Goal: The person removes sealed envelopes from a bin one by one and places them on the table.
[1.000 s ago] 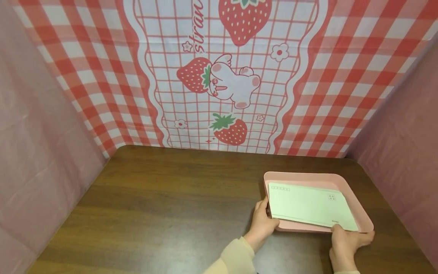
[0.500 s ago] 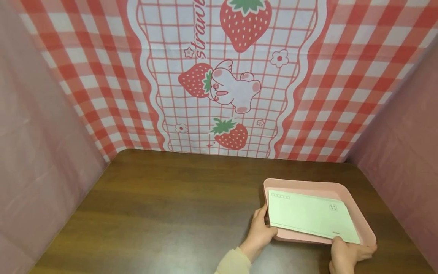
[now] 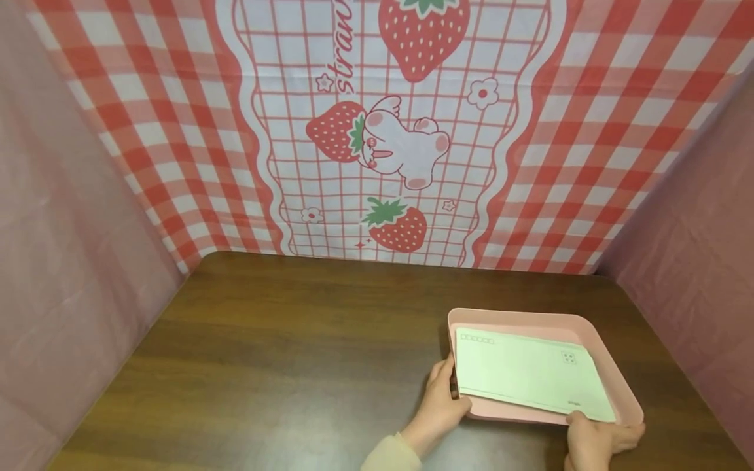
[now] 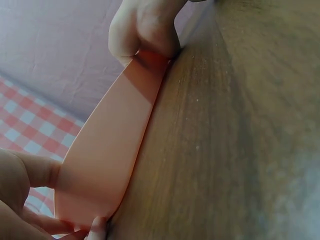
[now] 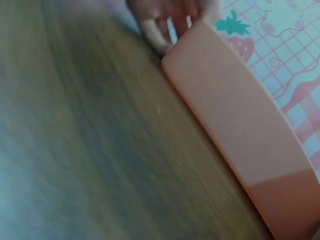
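Head view: pink tray at lower right of frame, long axis running left to right, pale envelope inside; left grip curls round its lower-left corner, right grip its lower-right, thumbs at near rim, neither nearer.

Indoors, booth-like — wooden table, strawberry cloth, 2 pink drapes.

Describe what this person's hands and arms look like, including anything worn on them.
Both the left hand and the right hand are bare, without gloves. A pale cream-yellow sleeve covers the left forearm, with no pattern showing. On the right, no sleeve shows in the head view.
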`<state>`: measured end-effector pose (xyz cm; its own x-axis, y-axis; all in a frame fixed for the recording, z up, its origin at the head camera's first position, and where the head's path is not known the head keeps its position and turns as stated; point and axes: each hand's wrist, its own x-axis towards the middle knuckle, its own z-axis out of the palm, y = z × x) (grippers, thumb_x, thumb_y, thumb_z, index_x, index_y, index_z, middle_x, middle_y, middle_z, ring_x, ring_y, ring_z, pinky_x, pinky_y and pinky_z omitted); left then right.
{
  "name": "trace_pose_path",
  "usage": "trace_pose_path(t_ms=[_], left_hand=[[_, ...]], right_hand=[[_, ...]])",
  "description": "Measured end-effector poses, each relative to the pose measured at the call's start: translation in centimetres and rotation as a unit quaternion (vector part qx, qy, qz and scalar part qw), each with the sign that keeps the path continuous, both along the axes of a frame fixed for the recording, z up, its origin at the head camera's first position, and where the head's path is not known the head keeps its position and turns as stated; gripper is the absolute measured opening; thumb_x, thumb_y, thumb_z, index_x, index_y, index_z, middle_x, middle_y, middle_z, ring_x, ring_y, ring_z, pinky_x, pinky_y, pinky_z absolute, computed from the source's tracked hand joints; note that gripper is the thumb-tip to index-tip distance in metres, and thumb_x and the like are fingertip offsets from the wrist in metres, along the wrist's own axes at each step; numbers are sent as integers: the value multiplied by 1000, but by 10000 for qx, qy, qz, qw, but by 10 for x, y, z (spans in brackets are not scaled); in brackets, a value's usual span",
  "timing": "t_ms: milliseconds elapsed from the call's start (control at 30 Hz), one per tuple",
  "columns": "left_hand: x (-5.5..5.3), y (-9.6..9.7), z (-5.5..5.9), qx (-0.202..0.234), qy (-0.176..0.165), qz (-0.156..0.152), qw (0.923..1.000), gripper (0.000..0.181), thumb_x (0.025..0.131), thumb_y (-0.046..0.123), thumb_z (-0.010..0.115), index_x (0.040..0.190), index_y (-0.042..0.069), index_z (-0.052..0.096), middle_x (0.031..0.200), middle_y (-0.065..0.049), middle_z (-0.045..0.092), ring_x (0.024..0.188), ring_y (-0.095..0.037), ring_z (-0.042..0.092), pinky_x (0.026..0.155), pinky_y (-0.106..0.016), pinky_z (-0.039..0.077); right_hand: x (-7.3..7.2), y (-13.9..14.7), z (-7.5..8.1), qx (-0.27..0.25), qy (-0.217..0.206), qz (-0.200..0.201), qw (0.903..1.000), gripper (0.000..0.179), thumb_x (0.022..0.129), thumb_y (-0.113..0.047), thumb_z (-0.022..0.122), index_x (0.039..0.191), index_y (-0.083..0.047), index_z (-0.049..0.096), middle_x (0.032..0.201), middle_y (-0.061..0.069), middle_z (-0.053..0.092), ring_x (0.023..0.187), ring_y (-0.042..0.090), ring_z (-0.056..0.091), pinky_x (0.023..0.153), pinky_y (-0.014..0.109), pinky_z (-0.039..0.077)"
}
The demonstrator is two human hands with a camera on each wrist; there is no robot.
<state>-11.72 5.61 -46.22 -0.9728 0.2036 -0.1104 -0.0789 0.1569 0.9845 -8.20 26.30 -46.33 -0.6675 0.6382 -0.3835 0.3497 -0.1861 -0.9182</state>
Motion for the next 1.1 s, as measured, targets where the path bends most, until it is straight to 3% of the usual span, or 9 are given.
trace_pose_path(t_ms=[333,433,567,700,800,900,1100], left_hand=[[4,-8,3,-170,20,-62,9998,85,61,-10,56,140,-1,27,137,-12,35,113,-21,39,80,-23,40],[5,-10,4,-250,32,-58,9997,84,62,-10,57,140,0,28,137,-12,35,116,-23,38,84,-26,40],[6,-13,4,-414,156,-67,9990,84,62,-9,57,140,-1,29,137,-13,36,121,-26,36,92,-33,38],[8,-16,4,-519,261,-79,9983,83,62,-8,58,140,-2,29,136,-14,36,124,-29,35,97,-40,34],[10,-18,3,-546,261,-76,9981,83,62,-9,58,140,-2,28,136,-14,37,123,-29,35,96,-40,35],[12,-20,1,-530,244,-86,9983,83,62,-9,57,140,-2,28,135,-14,37,120,-27,37,91,-34,39],[17,-22,0,-559,253,-61,9981,82,61,-9,56,139,-3,29,134,-12,38,119,-26,37,86,-29,40]], right_hand=[[5,-6,0,90,-250,-39,9996,97,80,-1,38,125,-14,-47,130,8,-51,125,23,-37,109,39,-4],[6,-7,0,177,-221,-153,9995,97,79,1,39,128,-14,-44,133,8,-46,127,23,-33,108,38,0],[8,-14,-1,370,-25,-349,9987,97,78,3,41,131,-12,-39,137,11,-39,130,21,-29,108,32,-7],[11,-18,0,378,-130,-297,9988,97,79,2,42,131,-12,-39,137,12,-38,131,23,-28,109,35,-5],[12,-17,-1,333,-308,-217,9987,98,79,1,43,131,-11,-39,137,13,-39,131,26,-28,110,40,0],[14,-17,-4,384,-316,-272,9984,98,77,3,43,132,-10,-37,138,15,-37,130,27,-28,109,40,-4],[17,-21,-5,653,-453,-488,9956,98,74,5,45,135,-7,-31,142,19,-26,133,32,-17,110,41,-3]])
